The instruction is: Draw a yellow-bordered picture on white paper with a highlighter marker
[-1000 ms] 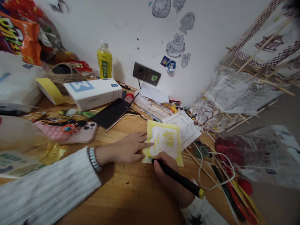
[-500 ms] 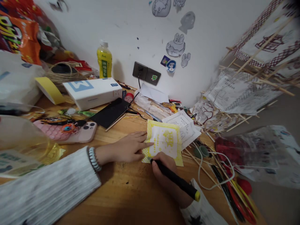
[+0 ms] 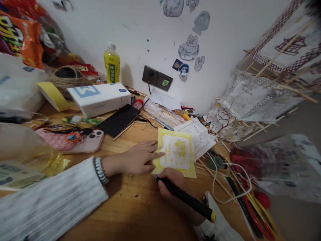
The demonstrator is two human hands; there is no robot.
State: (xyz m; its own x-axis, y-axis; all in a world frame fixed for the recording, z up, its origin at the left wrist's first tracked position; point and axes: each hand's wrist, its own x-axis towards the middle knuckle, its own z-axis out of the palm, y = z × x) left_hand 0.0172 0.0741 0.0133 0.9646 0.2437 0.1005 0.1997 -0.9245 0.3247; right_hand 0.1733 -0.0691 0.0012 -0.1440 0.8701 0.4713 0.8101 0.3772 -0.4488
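A square sheet of paper (image 3: 175, 152) with a yellow checked border, a yellow pavilion drawing and yellow lettering lies on the wooden desk. My left hand (image 3: 140, 157) rests flat, fingers spread, with its fingertips on the sheet's left edge. Closed round a black marker (image 3: 187, 199) with a yellow end is my right hand (image 3: 172, 184). The marker's tip is at the sheet's lower left corner; whether it touches the paper I cannot tell. Behind the sheet's right side lies a second paper (image 3: 200, 137) with black line drawing.
A pink phone (image 3: 92, 142), a black phone (image 3: 119, 120), a white box (image 3: 100, 98), yellow tape (image 3: 52, 97) and a drink bottle (image 3: 112, 63) stand or lie left and behind. Right are a white cable (image 3: 213, 185), thin sticks and a stick frame with papers (image 3: 250, 95).
My right hand has shifted slightly left and toward me with the marker, its tip now at the sheet's lower left corner. My left hand has stayed in place.
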